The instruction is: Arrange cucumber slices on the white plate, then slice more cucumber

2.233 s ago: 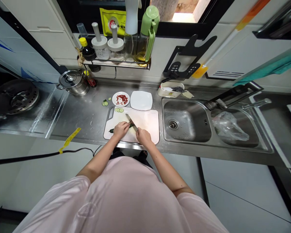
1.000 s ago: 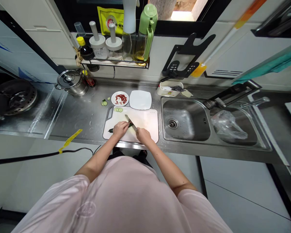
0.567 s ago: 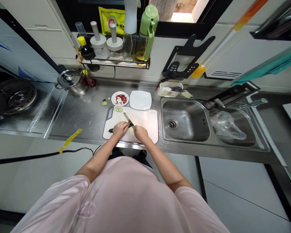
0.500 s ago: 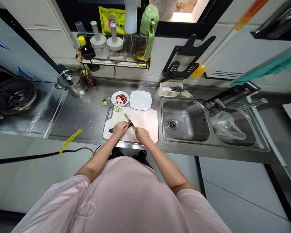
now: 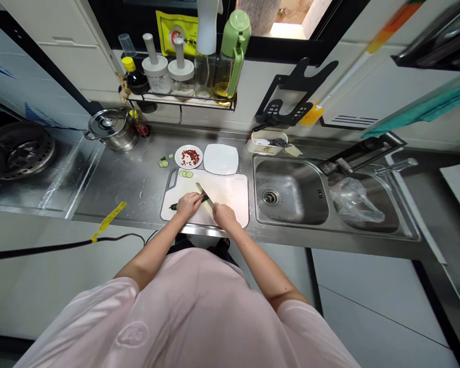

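Observation:
On the white cutting board (image 5: 230, 197) lies a dark green cucumber (image 5: 173, 206), largely covered by my left hand (image 5: 188, 205). The fingers of that hand are closed over it, close to the blade. My right hand (image 5: 224, 215) is wrapped round the handle of a knife (image 5: 204, 193), whose blade slants up and left against the cucumber's right end. A few pale cucumber slices (image 5: 186, 174) rest at the board's upper left. Behind the board are a plate of chopped red pieces (image 5: 189, 157) and a white square plate (image 5: 221, 159).
More cucumber pieces (image 5: 163, 162) lie on the steel counter (image 5: 130, 184) left of the board. A lidded pot (image 5: 113, 130) stands farther left. To the right is a sink (image 5: 295, 191); a plastic bag (image 5: 354, 199) sits in the second basin. A seasoning rack (image 5: 180, 100) hangs above.
The whole view has shifted slightly. Both hands, the knife and the cucumber keep nearly the same places on the board.

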Demonstrator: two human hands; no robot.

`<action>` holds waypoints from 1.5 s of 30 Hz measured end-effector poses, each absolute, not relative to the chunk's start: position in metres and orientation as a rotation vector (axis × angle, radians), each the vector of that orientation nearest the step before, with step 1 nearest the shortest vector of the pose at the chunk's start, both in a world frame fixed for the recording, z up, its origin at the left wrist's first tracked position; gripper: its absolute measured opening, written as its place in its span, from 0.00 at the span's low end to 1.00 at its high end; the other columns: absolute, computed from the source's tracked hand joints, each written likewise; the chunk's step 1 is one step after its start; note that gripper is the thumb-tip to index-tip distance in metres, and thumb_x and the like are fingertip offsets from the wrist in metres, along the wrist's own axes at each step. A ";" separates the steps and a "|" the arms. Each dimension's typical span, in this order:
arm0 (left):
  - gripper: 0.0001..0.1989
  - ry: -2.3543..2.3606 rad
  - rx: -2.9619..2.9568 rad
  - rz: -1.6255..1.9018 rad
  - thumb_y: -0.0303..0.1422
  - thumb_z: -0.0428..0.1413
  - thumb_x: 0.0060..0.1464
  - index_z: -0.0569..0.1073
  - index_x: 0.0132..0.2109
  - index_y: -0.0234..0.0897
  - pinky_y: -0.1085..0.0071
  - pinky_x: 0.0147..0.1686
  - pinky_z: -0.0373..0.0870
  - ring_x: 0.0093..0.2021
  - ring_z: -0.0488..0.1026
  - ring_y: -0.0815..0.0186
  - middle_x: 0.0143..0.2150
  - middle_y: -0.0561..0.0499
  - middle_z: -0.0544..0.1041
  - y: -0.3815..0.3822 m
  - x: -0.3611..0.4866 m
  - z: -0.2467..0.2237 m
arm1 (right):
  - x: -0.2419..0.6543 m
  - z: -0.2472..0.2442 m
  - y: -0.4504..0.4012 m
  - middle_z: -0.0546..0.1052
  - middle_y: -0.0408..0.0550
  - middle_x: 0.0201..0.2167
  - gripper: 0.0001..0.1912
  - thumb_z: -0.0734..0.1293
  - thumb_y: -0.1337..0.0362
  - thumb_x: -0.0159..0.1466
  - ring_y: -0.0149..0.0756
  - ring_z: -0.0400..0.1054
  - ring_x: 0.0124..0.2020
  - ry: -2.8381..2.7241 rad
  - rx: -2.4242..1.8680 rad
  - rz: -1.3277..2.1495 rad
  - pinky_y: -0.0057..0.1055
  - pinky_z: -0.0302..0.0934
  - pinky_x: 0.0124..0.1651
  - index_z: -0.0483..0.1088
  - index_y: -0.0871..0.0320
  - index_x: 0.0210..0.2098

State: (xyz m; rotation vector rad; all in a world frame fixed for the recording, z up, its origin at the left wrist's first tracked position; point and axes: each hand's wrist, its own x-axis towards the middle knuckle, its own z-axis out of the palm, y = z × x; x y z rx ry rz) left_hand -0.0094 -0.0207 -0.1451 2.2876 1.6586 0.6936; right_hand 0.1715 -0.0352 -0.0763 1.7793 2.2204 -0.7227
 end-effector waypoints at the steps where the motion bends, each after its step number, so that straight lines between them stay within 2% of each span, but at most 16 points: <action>1: 0.12 1.655 2.286 0.699 0.35 0.49 0.61 0.76 0.45 0.43 0.70 0.43 0.66 0.42 0.71 0.65 0.41 0.50 0.77 -0.021 -0.009 -0.145 | 0.170 -0.077 -0.033 0.76 0.56 0.39 0.14 0.53 0.66 0.67 0.41 0.71 0.42 2.226 1.782 -0.717 0.31 0.59 0.41 0.68 0.60 0.45; 11: 0.11 1.643 2.285 0.721 0.35 0.49 0.61 0.76 0.44 0.43 0.70 0.43 0.67 0.42 0.71 0.66 0.41 0.49 0.77 -0.021 -0.010 -0.146 | 0.148 -0.078 -0.011 0.76 0.55 0.41 0.16 0.51 0.65 0.69 0.39 0.71 0.43 2.272 1.791 -0.717 0.30 0.60 0.43 0.67 0.60 0.46; 23: 0.12 1.646 2.279 0.710 0.35 0.49 0.61 0.76 0.45 0.42 0.69 0.44 0.67 0.43 0.71 0.65 0.42 0.49 0.77 -0.021 -0.010 -0.147 | 0.184 -0.076 -0.050 0.76 0.56 0.40 0.14 0.53 0.65 0.68 0.42 0.71 0.42 2.176 1.744 -0.732 0.31 0.59 0.40 0.68 0.59 0.46; 31: 0.12 1.639 2.265 0.707 0.35 0.48 0.61 0.76 0.44 0.42 0.69 0.44 0.67 0.43 0.72 0.65 0.41 0.49 0.77 -0.020 -0.010 -0.146 | 0.169 -0.082 -0.034 0.76 0.55 0.39 0.14 0.53 0.65 0.68 0.42 0.71 0.41 2.228 1.766 -0.708 0.31 0.59 0.40 0.68 0.60 0.44; 39: 0.11 1.642 2.271 0.701 0.35 0.49 0.61 0.76 0.45 0.42 0.69 0.45 0.67 0.43 0.71 0.66 0.43 0.49 0.77 -0.021 -0.010 -0.145 | 0.151 -0.084 -0.017 0.76 0.56 0.42 0.16 0.52 0.66 0.69 0.40 0.71 0.43 2.267 1.778 -0.711 0.31 0.60 0.44 0.67 0.60 0.48; 45: 0.12 1.642 2.277 0.697 0.35 0.49 0.61 0.76 0.45 0.42 0.69 0.44 0.67 0.42 0.72 0.65 0.41 0.49 0.77 -0.021 -0.010 -0.144 | 0.159 -0.080 -0.028 0.76 0.56 0.40 0.15 0.52 0.66 0.69 0.42 0.71 0.43 2.224 1.796 -0.677 0.32 0.60 0.42 0.67 0.60 0.46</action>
